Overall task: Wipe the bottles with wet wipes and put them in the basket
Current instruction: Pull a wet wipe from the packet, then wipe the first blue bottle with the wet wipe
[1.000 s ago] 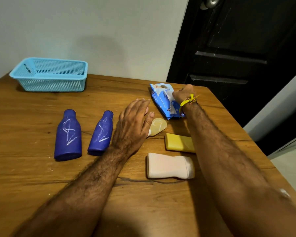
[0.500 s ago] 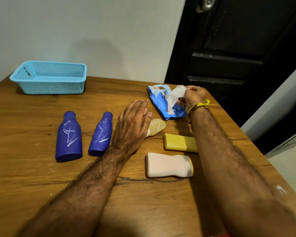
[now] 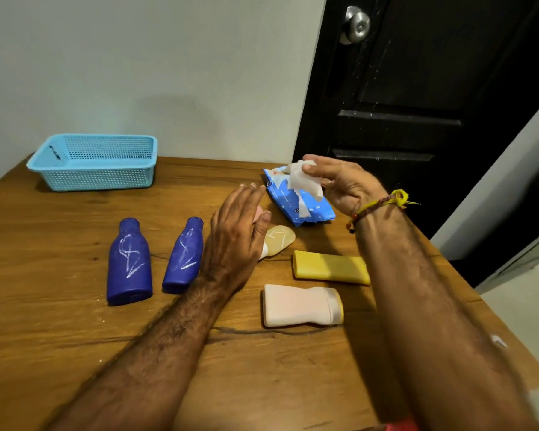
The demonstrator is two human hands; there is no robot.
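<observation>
The right hand (image 3: 343, 185) is raised above the far right part of the wooden counter (image 3: 59, 321), pinching a white wet wipe (image 3: 304, 183) between thumb and fingertips; the wipe hangs crumpled over the blue wipe packet (image 3: 296, 203), which lies on the counter just below it. A yellow and red thread bracelet (image 3: 383, 203) circles that wrist.

The left hand (image 3: 237, 234) hovers near the middle of the counter with its fingers straight and close together, holding nothing — its fingertips point toward the packet. Partly hidden beneath it lies a small pale translucent bottle (image 3: 279, 239); whether the hand touches it cannot be told.

To the left, two dark blue bottles lie side by side with caps pointing far: the larger blue bottle (image 3: 128, 262) and the smaller blue bottle (image 3: 184, 256), both scribbled with white marks. Nearer and to the right lie a yellow bottle (image 3: 327, 267) and, just in front of it, a pale pink bottle (image 3: 299, 304) — both on their sides.

The light blue mesh basket (image 3: 94, 174) stands at the far left corner against the wall, well apart from the bottles. A black door (image 3: 417, 104) with a metal knob (image 3: 357, 24) stands behind the counter at the right.
</observation>
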